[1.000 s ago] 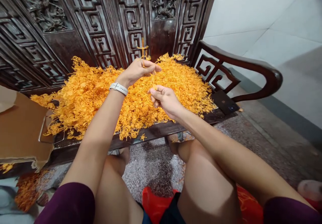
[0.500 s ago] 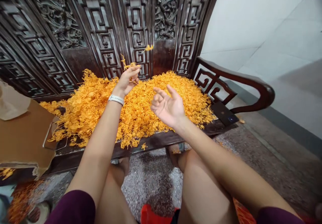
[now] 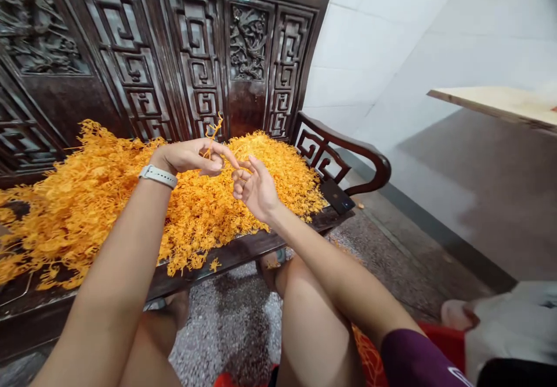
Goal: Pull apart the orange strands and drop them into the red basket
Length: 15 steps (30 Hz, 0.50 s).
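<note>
A large heap of small orange pieces with thin, spidery strands (image 3: pixel 195 219) covers the seat of a dark carved wooden bench (image 3: pixel 243 253). Above the heap, my left hand (image 3: pixel 191 156), with a white watch band at the wrist, is closed on an orange stringy piece (image 3: pixel 214 129) that sticks up between thumb and fingers. Its index finger reaches to the fingertips of my right hand (image 3: pixel 256 192). The right fingers are curled together with the thumb up; whatever they may hold is too small to make out.
A dark phone (image 3: pixel 337 196) lies at the seat's right end, beside the curved armrest (image 3: pixel 374 169). One loose orange piece (image 3: pixel 215 264) rests on the front edge. Right, a pale wooden board (image 3: pixel 496 105) juts out, and something red (image 3: pixel 444 340) sits low.
The view has swung right. My hands have come together, and the left has lowered. An orange piece that was in the air near the backrest is gone from there.
</note>
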Available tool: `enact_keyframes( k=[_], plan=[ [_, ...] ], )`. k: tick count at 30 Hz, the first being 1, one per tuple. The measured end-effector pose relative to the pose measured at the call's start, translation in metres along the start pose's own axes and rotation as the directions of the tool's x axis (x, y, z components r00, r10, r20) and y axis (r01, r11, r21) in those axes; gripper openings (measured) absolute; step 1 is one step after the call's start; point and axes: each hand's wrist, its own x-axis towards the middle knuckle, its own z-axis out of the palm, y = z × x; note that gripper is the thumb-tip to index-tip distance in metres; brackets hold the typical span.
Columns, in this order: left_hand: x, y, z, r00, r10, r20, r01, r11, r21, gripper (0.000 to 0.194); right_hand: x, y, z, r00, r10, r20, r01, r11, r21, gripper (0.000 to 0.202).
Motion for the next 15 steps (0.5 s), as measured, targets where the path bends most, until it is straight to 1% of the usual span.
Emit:
enact_keyframes(
  k=[2, 4, 6, 8, 10, 11, 12, 13, 15],
  plan=[
    [0.009, 0.002, 0.002, 1.000, -0.002, 0.020, 0.001, 0.996, 0.089, 0.030, -0.003, -0.004, -0.003, 1.000, -0.028, 0.001, 0.028, 1.000, -0.008, 0.039],
    [0.018, 0.001, 0.002, 0.998, 0.006, 0.064, -0.017, 0.985, 0.171, 0.022, -0.007, -0.008, -0.005, 0.999, -0.044, 0.016, 0.044, 0.999, 0.018, 0.040],
    [0.024, 0.000, 0.002, 0.996, -0.011, 0.090, -0.008, 0.978, 0.207, 0.015, -0.010, -0.010, -0.007, 0.997, -0.069, 0.028, 0.068, 0.997, 0.032, 0.041],
    [0.028, 0.000, 0.003, 0.996, -0.060, 0.064, 0.045, 0.975, 0.216, 0.015, -0.012, -0.010, -0.009, 0.993, -0.120, -0.013, 0.119, 0.992, -0.036, 0.040],
    [0.031, 0.002, 0.005, 0.995, -0.091, 0.027, 0.082, 0.968, 0.238, 0.018, -0.013, -0.009, -0.012, 0.976, -0.192, -0.102, 0.174, 0.971, -0.161, 0.037],
    [0.033, 0.003, 0.006, 0.997, -0.072, 0.008, 0.068, 0.966, 0.249, 0.018, -0.013, -0.009, -0.013, 0.963, -0.227, -0.144, 0.194, 0.957, -0.214, 0.035],
    [0.034, 0.004, 0.008, 1.000, -0.026, -0.017, 0.029, 0.968, 0.249, 0.017, -0.013, -0.010, -0.015, 0.952, -0.252, -0.175, 0.205, 0.947, -0.247, 0.033],
    [0.036, 0.005, 0.009, 0.998, 0.039, -0.053, -0.026, 0.971, 0.236, 0.017, -0.013, -0.011, -0.016, 0.944, -0.266, -0.197, 0.212, 0.943, -0.257, 0.030],
    [0.040, 0.005, 0.011, 0.978, 0.149, -0.147, -0.120, 0.975, 0.188, 0.020, -0.014, -0.015, -0.019, 0.941, -0.258, -0.220, 0.211, 0.953, -0.216, 0.028]
  ],
)
